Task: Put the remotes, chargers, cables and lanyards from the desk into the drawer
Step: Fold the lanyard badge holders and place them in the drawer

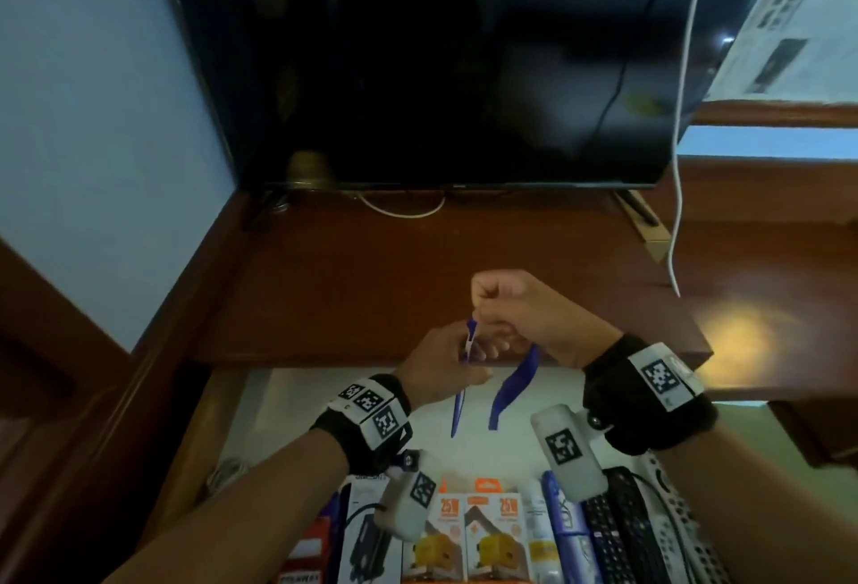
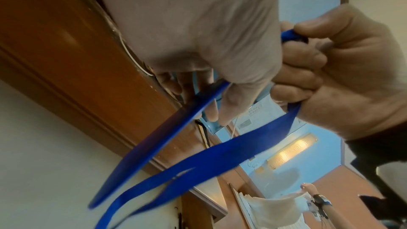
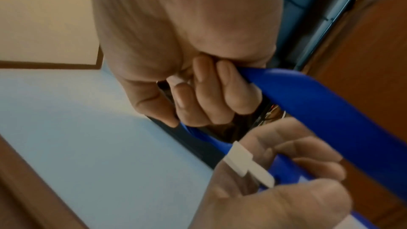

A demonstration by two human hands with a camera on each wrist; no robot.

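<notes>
Head view alone: open drawer (image 1: 260,402) under both hands, left hand (image 1: 441,363) and right hand (image 1: 515,305), pinching blue lanyard (image 1: 510,391).

Flat woven cloth in the blue lanyard (image 2: 204,159), smooth with a slight sheen, joined by a matt white plastic clip (image 3: 249,163). Polished reddish wood across the desk (image 1: 371,277), glossy enough to throw back a lamp glare near its right edge. Pale, matt lining in the drawer (image 1: 297,416). Glossy printed card on the charger boxes (image 1: 469,532) at the drawer's front. Black glass-like gloss on the television screen (image 1: 441,63).
</notes>
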